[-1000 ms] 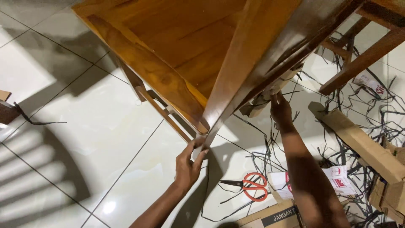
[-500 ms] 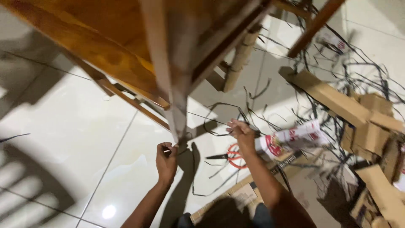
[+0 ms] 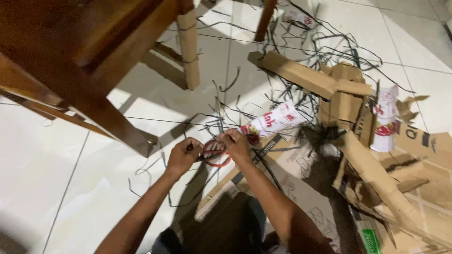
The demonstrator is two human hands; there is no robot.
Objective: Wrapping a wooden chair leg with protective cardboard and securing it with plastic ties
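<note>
**Both hands on the scissors**

While both sets of fingers (image 3: 231, 138) curl shut near the red-handled scissors (image 3: 217, 155), I see my left hand (image 3: 182, 155) pinching a dark strap end and my right hand (image 3: 235, 145) gripping the scissors. Black straps (image 3: 221, 117) litter the white floor (image 3: 56, 178) at twelve o'clock. Cardboard (image 3: 301, 75) lies at two o'clock, a wooden table leg (image 3: 117, 124) at ten.

I see red-handled scissors (image 3: 214, 155) lying flat on the white tiled floor. They sit at the cardboard's edge. Black straps lie around them.
</note>
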